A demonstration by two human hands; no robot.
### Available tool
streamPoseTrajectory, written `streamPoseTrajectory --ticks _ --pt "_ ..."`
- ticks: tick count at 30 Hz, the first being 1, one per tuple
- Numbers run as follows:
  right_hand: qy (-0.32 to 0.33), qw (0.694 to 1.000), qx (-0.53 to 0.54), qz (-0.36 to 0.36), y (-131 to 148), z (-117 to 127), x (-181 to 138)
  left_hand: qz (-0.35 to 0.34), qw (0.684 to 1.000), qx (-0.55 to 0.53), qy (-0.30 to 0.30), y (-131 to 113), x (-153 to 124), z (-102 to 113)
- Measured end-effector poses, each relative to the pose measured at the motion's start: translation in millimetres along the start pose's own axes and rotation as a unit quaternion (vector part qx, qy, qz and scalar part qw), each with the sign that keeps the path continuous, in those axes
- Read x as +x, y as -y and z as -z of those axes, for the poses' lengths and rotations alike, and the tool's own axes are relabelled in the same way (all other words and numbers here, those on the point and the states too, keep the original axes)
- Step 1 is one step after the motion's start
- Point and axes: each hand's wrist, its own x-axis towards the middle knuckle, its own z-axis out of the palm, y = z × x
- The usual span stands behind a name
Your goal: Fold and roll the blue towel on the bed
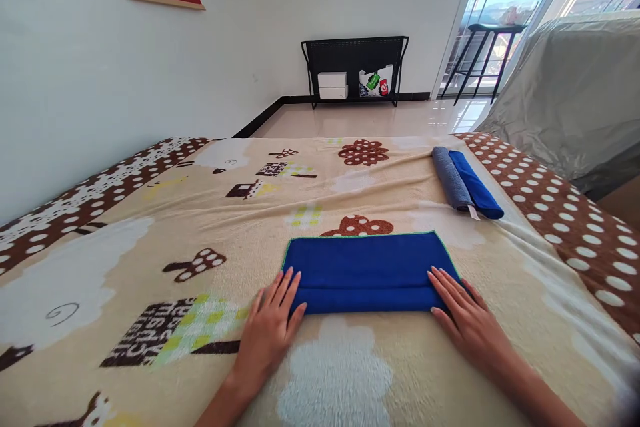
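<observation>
A blue cloth (367, 263) with green edge stitching lies flat on the patterned blanket, its near edge folded over into a strip. My left hand (273, 320) rests at the cloth's left end, fingers stretched out and their tips on the folded strip. At the right end, my right hand (460, 307) lies with its fingers extended over the corner of the fold. Neither hand grips the cloth. Farther off to the right are a rolled grey towel (450, 180) with a white tag and a rolled blue cloth (477, 187), side by side.
The beige blanket (240, 220) has a brown polka-dot border. Beyond it, a black rack (355, 53) with white boxes stands against the wall. A grey sheet (580, 87) covers something bulky at right, near a black stool (493, 30) by the window.
</observation>
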Motion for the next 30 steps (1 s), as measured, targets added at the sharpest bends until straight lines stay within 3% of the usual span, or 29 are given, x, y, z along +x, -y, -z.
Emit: streamPoseTrajectory --ticks 3,7,9,14,16,21,23,28,30 --pt "-0.039 0.999 0.002 0.011 16.7 7.3 7.6 0.013 0.999 0.016 -0.037 -13.8 1.5 12.2" --pt "-0.027 0.989 0.072 0.123 66.9 8.4 36.2 -0.190 0.980 -0.065 0.011 -66.5 23.0 23.7" --pt "0.002 0.988 0.081 0.132 65.4 3.4 40.7 -0.220 0.969 -0.101 0.044 -69.2 30.1 19.7" --pt "-0.028 0.999 -0.010 -0.011 1.0 -7.7 16.7 -0.018 0.998 -0.037 0.037 -16.8 24.7 2.8" --pt "-0.043 0.998 -0.022 -0.046 -2.0 -6.5 14.6 0.017 0.999 -0.010 0.026 -16.3 25.7 3.6" --pt "0.073 0.993 0.079 0.055 59.4 -7.0 63.2 -0.122 0.983 -0.086 0.108 -80.8 63.5 7.3" --pt "0.094 0.990 0.092 0.056 63.1 -12.7 83.1 -0.125 0.979 -0.100 0.125 -87.5 79.8 1.9" --pt "0.074 0.991 0.059 -0.099 -9.9 -20.3 85.3 0.026 0.993 -0.061 0.097 -25.1 87.7 -8.4" --pt "0.067 0.988 0.051 -0.132 -23.1 -20.3 82.7 0.066 0.993 -0.048 0.085 -13.6 86.6 -7.5"
